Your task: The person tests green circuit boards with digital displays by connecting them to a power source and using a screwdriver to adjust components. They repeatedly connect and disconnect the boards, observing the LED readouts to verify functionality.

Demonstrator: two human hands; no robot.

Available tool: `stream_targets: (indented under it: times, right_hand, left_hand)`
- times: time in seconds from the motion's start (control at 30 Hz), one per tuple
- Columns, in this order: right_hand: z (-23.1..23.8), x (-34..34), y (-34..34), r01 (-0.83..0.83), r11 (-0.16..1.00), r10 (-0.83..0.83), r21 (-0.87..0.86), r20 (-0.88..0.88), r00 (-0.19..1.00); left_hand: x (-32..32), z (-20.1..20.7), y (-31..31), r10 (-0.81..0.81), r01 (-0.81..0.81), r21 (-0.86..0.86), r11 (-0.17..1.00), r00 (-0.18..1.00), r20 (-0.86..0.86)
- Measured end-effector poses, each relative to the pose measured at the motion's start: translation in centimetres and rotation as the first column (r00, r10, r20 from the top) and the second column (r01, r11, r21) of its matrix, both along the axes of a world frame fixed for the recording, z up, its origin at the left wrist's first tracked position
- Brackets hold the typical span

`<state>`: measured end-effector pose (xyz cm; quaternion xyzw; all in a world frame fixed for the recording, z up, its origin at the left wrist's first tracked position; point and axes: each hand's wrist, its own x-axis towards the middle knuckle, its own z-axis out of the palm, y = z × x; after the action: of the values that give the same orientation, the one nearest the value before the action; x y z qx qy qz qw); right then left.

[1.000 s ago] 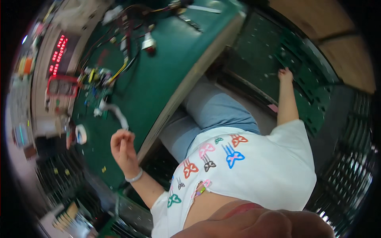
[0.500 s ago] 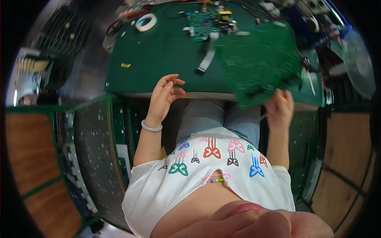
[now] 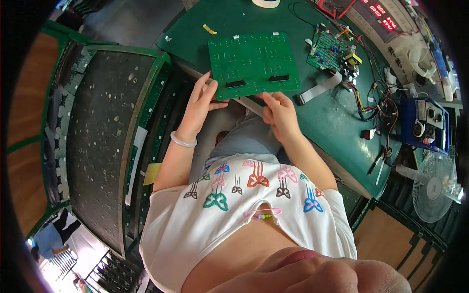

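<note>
A large green circuit board (image 3: 254, 61) is held tilted over the table's near edge. Two black connectors (image 3: 236, 83) sit along its near side. My left hand (image 3: 198, 100) grips its near left corner, the thumb in front and some fingers hidden behind. My right hand (image 3: 281, 115) is closed at the middle of the near edge, its fingertips against the board. A small orange bit shows among the right fingers, too little to name. Right of the board, a grey ribbon cable (image 3: 320, 89) lies beside a smaller populated circuit board (image 3: 328, 49).
On the green table (image 3: 337, 132), tangled wires (image 3: 378, 105) lie to the right, near a blue instrument box (image 3: 425, 124) and a small fan (image 3: 432, 188). A power supply with red digits (image 3: 376, 19) stands at the back right. At left is a dark rack (image 3: 105, 132).
My left hand has taken hold of the large board, which my right hand brought left. My right hand moved left with it. The whole view has turned, so the table now slants rightward.
</note>
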<state>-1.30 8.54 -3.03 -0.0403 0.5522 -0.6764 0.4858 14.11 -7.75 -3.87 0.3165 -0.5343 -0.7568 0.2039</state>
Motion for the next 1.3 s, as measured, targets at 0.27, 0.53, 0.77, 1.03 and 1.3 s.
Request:
stream_targets:
  times: [0.27,0.53,0.77,1.03,1.3]
  right_hand:
    - [4.2,-3.7,2.3,0.386,0.873,0.325,0.300,-0.946,-0.001]
    - [2.6,-5.4,-0.1,0.235,0.800,0.469,0.552,-0.820,0.328]
    - [3.0,-5.5,-0.1,0.241,0.804,0.484,0.543,-0.834,0.266]
    - [5.2,-5.1,-1.6,0.233,0.696,0.622,0.679,-0.733,0.275]
    - [6.3,-4.8,-1.0,0.308,0.663,0.658,0.683,-0.727,0.197]
  left_hand:
    - [-2.6,1.7,-1.3,0.029,0.021,-0.273,0.962,0.984,0.177]
    - [-3.0,1.9,-1.9,-0.032,0.044,-0.154,0.987,0.997,0.076]
    - [-3.5,2.8,-1.5,0.006,0.018,-0.151,0.988,0.988,0.155]
    - [-4.4,1.4,-1.8,0.096,0.103,-0.522,0.847,0.935,0.340]
    - [-3.9,1.5,-2.0,0.031,0.120,-0.469,0.875,0.953,0.302]
